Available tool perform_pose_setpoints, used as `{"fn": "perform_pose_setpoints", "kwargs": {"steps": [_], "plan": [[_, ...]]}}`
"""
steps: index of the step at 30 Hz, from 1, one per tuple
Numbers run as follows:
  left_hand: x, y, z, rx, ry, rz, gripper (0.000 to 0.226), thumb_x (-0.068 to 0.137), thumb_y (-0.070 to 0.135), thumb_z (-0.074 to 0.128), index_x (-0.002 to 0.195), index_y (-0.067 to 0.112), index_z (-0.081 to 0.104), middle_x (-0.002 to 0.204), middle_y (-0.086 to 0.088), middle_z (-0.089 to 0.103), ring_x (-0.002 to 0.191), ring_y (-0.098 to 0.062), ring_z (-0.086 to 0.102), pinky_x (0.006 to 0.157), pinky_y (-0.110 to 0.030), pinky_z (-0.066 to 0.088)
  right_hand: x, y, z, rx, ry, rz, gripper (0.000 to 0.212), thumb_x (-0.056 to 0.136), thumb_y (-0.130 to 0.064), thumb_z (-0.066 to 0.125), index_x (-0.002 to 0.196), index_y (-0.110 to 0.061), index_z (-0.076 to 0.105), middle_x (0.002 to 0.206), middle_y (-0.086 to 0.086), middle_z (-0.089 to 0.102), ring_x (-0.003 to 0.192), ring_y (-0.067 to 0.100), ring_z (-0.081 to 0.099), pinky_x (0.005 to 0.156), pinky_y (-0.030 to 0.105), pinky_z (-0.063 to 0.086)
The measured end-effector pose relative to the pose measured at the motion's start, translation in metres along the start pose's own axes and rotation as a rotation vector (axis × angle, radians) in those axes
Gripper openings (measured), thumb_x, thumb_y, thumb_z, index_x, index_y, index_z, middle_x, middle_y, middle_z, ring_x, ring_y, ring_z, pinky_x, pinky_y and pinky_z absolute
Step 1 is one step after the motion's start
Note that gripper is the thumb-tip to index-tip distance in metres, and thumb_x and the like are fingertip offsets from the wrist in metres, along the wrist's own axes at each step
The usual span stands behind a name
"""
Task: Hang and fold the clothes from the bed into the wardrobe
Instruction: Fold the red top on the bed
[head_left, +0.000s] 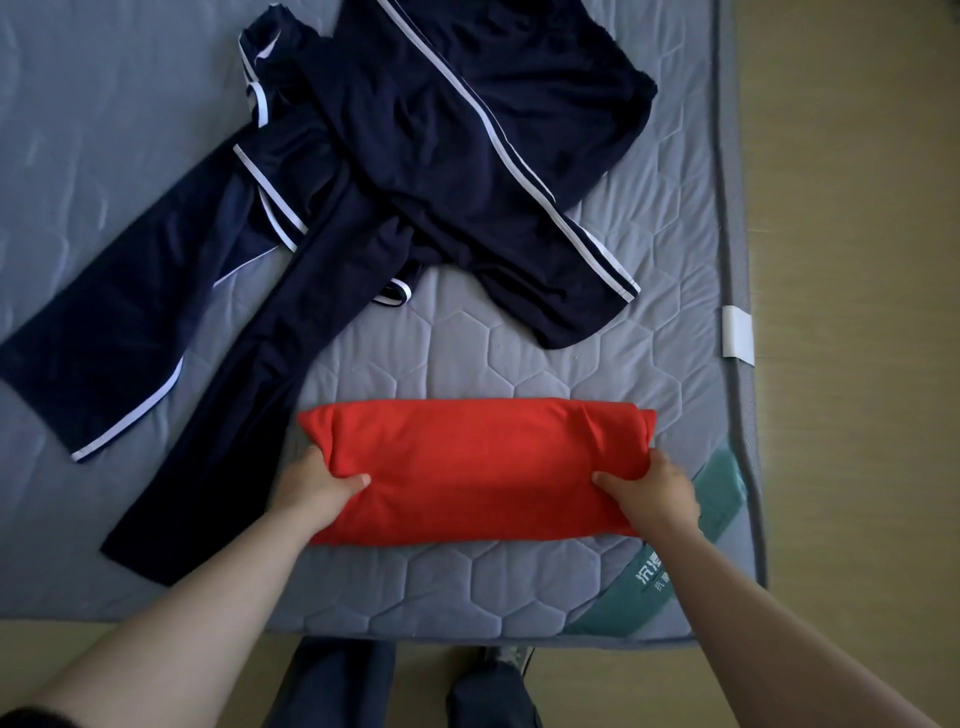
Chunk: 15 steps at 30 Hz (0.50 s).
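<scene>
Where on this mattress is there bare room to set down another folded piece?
Bare mattress lies between the red folded garment and the navy clothes, and along the right edge by the white tag. The far left corner is also bare. The middle and near left are crowded with navy fabric. Left hand and right hand grip the garment's ends.

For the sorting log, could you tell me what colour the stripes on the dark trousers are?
White, on navy trousers; the head view shows the stripes best.
</scene>
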<state>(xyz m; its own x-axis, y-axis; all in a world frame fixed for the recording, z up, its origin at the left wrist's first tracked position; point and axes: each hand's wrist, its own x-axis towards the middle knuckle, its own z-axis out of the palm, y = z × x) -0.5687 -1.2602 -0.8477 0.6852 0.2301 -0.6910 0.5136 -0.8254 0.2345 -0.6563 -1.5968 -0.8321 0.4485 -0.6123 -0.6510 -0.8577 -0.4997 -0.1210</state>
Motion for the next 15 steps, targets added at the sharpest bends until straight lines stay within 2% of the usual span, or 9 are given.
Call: {"fn": "perform_pose_setpoints", "kwargs": {"steps": [2,3,5,6,7,9,11,13,15], "plan": [[-0.008,0.010,-0.001,0.064,0.140,-0.016,0.069,0.068,0.028,0.083,0.119,-0.005,0.049,0.119,-0.029,0.055,0.110,-0.043,0.053,0.094,-0.044,0.044,0.001,0.000,0.001,0.093,-0.010,-0.010,0.080,0.071,-0.054,0.076,0.131,-0.009,0.047,0.125,0.016,0.056,0.117,0.036,0.052,0.097,0.047,0.044],[-0.014,0.016,-0.001,0.106,0.271,0.077,0.070,0.065,0.025,0.084,0.118,-0.004,0.049,0.118,-0.028,0.053,0.109,-0.044,0.050,0.094,-0.047,0.041,0.001,0.002,0.000,0.160,-0.014,-0.007,0.082,0.071,-0.055,0.076,0.132,-0.009,0.046,0.126,0.015,0.056,0.116,0.036,0.054,0.095,0.044,0.045],[-0.026,0.026,0.000,0.171,0.499,0.412,0.057,0.063,0.020,0.082,0.110,0.002,0.054,0.110,-0.022,0.054,0.101,-0.041,0.050,0.090,-0.047,0.039,0.002,0.003,-0.001,0.251,-0.003,-0.001,0.080,0.072,-0.054,0.076,0.131,-0.010,0.047,0.123,0.014,0.060,0.111,0.034,0.058,0.088,0.039,0.046],[-0.034,0.033,0.003,0.172,0.516,0.598,0.048,0.065,0.017,0.079,0.105,0.005,0.057,0.105,-0.018,0.055,0.097,-0.038,0.052,0.088,-0.045,0.039,0.003,0.005,-0.002,0.268,0.002,-0.009,0.075,0.073,-0.052,0.076,0.129,-0.010,0.050,0.119,0.013,0.063,0.108,0.034,0.059,0.084,0.036,0.046],[-0.041,0.042,0.008,0.152,0.431,0.765,0.038,0.067,0.015,0.077,0.100,0.008,0.059,0.100,-0.014,0.057,0.093,-0.034,0.054,0.086,-0.043,0.041,0.005,0.005,-0.004,0.274,0.003,-0.025,0.068,0.073,-0.050,0.077,0.123,-0.010,0.055,0.114,0.012,0.065,0.103,0.032,0.061,0.079,0.034,0.046],[-0.054,0.060,0.025,0.076,0.060,0.926,0.021,0.076,0.011,0.070,0.095,0.012,0.062,0.090,-0.004,0.057,0.082,-0.021,0.055,0.080,-0.037,0.046,0.007,0.003,-0.009,0.278,-0.011,-0.051,0.052,0.073,-0.047,0.078,0.107,-0.011,0.063,0.098,0.009,0.068,0.091,0.029,0.063,0.074,0.032,0.046],[-0.062,0.070,0.049,-0.015,-0.231,0.816,0.019,0.083,0.011,0.065,0.102,0.012,0.062,0.089,-0.001,0.057,0.077,-0.014,0.052,0.079,-0.035,0.048,0.007,0.000,-0.012,0.298,-0.031,-0.067,0.037,0.073,-0.044,0.079,0.090,-0.015,0.064,0.081,0.002,0.067,0.081,0.025,0.063,0.070,0.031,0.046],[-0.064,0.074,0.073,-0.078,-0.277,0.603,0.037,0.088,0.016,0.062,0.124,0.011,0.054,0.107,-0.006,0.055,0.090,-0.018,0.055,0.091,-0.033,0.045,0.005,-0.001,-0.015,0.348,-0.027,-0.089,0.026,0.074,-0.039,0.080,0.079,-0.022,0.061,0.070,-0.006,0.063,0.074,0.021,0.063,0.066,0.030,0.045],[-0.060,0.075,0.087,-0.095,-0.298,0.442,0.052,0.091,0.019,0.060,0.139,0.010,0.041,0.125,-0.011,0.047,0.110,-0.025,0.053,0.102,-0.035,0.039,0.002,-0.003,-0.017,0.427,-0.017,-0.121,0.020,0.076,-0.035,0.079,0.077,-0.027,0.060,0.069,-0.009,0.064,0.070,0.016,0.064,0.062,0.028,0.045]]}}
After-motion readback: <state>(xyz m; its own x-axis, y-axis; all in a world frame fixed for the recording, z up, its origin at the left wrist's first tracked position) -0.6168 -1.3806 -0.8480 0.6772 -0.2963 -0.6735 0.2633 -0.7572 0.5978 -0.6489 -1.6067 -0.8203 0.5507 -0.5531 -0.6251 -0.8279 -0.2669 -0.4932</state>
